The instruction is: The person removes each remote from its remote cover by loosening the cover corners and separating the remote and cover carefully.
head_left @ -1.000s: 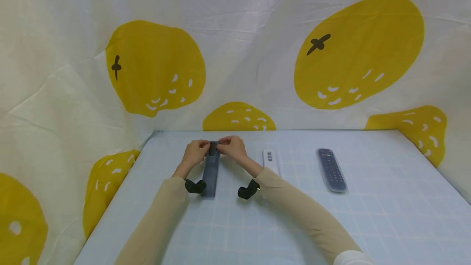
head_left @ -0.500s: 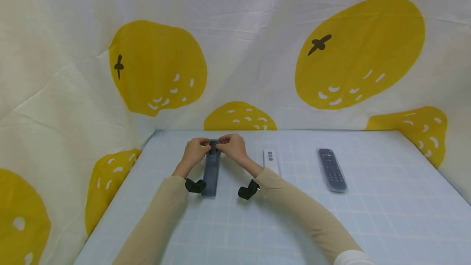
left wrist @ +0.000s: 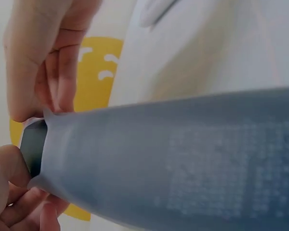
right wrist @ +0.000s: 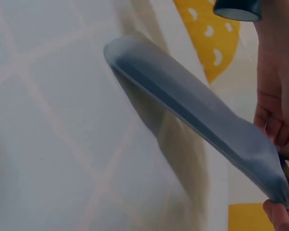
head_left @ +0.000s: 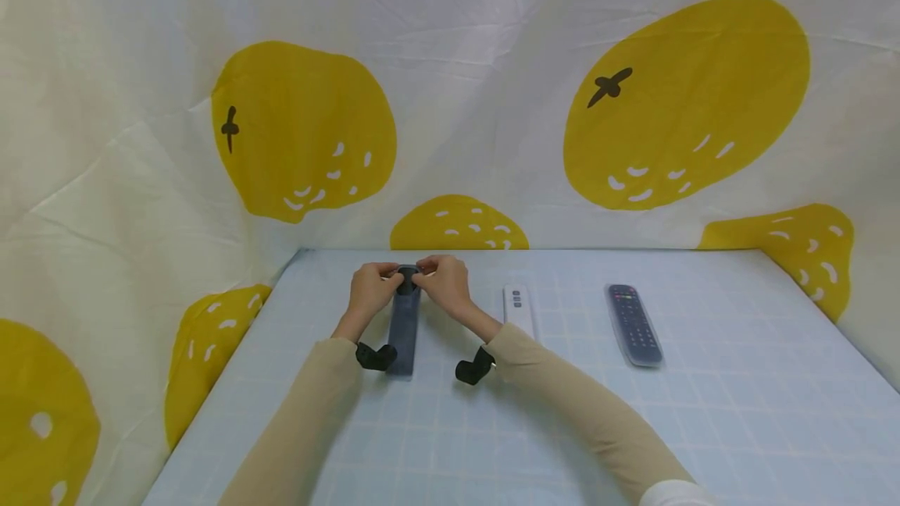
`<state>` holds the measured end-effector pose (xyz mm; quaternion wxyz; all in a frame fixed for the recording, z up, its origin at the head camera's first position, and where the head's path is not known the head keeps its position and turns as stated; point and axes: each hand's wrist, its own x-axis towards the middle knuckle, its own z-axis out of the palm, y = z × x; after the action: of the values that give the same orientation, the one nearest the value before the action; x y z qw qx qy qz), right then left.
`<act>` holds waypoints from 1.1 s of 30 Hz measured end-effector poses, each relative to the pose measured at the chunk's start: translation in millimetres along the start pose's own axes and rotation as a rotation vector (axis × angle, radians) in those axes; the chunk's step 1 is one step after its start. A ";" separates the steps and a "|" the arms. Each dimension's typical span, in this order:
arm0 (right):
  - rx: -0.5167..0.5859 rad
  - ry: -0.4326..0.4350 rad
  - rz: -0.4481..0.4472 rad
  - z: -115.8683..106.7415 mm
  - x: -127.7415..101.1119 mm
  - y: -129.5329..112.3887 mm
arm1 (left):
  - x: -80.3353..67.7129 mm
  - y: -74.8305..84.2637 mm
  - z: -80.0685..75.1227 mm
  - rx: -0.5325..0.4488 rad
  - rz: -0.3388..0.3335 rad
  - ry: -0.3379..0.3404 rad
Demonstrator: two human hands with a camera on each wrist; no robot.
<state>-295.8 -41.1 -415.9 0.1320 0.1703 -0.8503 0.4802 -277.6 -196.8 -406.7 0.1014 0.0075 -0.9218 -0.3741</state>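
Sleeve (head_left: 404, 326) mouth is pinched by left hand (head_left: 370, 290) & right hand (head_left: 443, 281) fingers; it's best stretched evenly, remote (head_left: 407, 278) kept centred.

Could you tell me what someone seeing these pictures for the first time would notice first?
Probably the two hands, left hand and right hand, pinching the far end of a grey sleeve-covered remote near the back of the pale blue table. Next, the big yellow fruit prints on the white cloth backdrop behind it. To the right lie a white remote and a dark remote, untouched.
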 end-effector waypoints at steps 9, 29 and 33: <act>0.000 0.016 0.006 2.1 -1.2 5.8 | -3.9 4.6 -4.3 0.093 0.082 -0.102; 0.011 -0.028 -0.092 -9.4 1.7 1.0 | -5.8 7.6 -10.1 0.055 0.212 0.038; -0.022 -0.008 -0.137 -12.7 2.6 -2.1 | -7.0 11.3 -12.5 0.053 0.234 0.072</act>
<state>-296.5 -31.6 -406.8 0.1631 0.2287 -0.8424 0.4598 -267.6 -196.6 -391.4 0.1773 -0.0842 -0.9217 -0.3345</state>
